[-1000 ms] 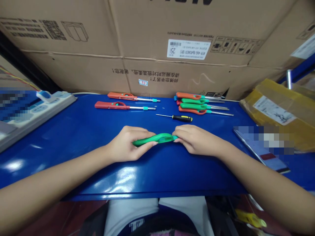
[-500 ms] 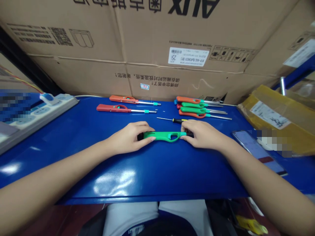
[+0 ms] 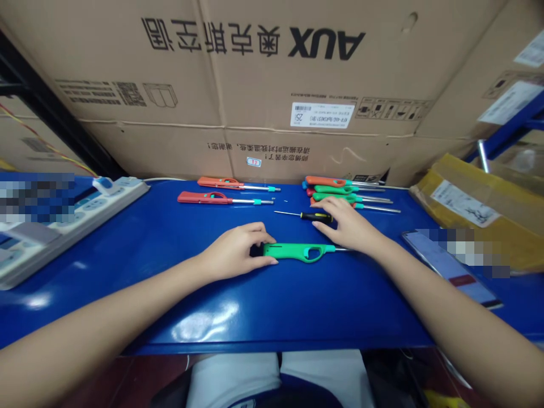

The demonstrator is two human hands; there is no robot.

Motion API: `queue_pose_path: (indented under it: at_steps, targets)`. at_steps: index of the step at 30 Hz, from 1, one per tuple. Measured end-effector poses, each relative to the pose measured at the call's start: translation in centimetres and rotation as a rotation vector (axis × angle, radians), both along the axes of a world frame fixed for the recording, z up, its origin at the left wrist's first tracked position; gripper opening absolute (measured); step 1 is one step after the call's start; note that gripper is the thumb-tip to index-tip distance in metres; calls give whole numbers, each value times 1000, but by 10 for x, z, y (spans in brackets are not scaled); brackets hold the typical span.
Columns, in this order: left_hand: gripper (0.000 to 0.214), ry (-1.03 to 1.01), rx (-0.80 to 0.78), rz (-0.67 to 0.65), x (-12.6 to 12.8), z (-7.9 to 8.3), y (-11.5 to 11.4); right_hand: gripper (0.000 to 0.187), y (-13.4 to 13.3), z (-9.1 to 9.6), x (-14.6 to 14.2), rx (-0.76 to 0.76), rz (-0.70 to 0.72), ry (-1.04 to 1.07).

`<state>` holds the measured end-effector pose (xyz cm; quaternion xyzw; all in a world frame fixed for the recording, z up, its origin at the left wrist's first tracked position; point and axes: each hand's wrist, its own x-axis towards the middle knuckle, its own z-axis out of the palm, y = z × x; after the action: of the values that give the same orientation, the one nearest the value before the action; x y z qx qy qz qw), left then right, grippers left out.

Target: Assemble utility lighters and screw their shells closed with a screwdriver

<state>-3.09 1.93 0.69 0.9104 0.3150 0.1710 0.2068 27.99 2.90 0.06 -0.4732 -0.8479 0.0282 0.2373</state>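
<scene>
A green long-nosed lighter (image 3: pixel 297 251) lies flat on the blue table (image 3: pixel 170 255). My left hand (image 3: pixel 236 252) pinches its left end between thumb and fingers. My right hand (image 3: pixel 346 226) has its fingers stretched out, with the fingertips resting on the black-and-yellow handle of a small screwdriver (image 3: pixel 312 216) just behind the lighter. The lighter's metal nozzle passes under my right palm.
Two red lighters (image 3: pixel 212 192) lie at the back middle, and a pile of orange and green lighters (image 3: pixel 340 190) at the back right. A white power strip (image 3: pixel 76 209) sits left, a phone (image 3: pixel 450 269) and a yellow parcel (image 3: pixel 480 204) right. Cardboard boxes (image 3: pixel 272 85) wall the back.
The green lighter has been laid flat on the table. My right hand let go of its right end and moved back to the screwdriver. The view tilted upward.
</scene>
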Motion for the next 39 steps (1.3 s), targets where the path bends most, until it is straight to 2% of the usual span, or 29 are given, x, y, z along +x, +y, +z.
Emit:
queue_pose_path:
  at_steps: [2, 6, 12, 17, 24, 27, 30, 34, 39]
  targets:
    - [32, 14, -1, 2, 6, 0, -7, 27, 5, -7, 2, -71, -18, 39]
    - [30, 92, 58, 7, 12, 4, -17, 18, 7, -14, 2, -50, -37, 80]
    - [29, 129, 139, -20, 11, 6, -19, 9, 1, -3, -4, 54, -91, 162]
    - [32, 113, 131, -30, 9, 6, -17, 11, 1, 5, 0, 136, -156, 196]
    - [41, 87, 113, -53, 5, 7, -17, 16, 3, 0, 0, 104, -116, 192]
    - [42, 74, 105, -58, 5, 7, -17, 13, 1, 2, -3, 137, -109, 230]
    - [40, 35, 90, -76, 5, 4, -17, 12, -3, 9, -8, 166, -149, 348]
    - [36, -51, 26, -119, 10, -3, -18, 14, -11, 20, -13, 160, -257, 632]
    - [37, -134, -41, -138, 16, -6, -21, 31, -19, 36, -18, 83, -258, 974]
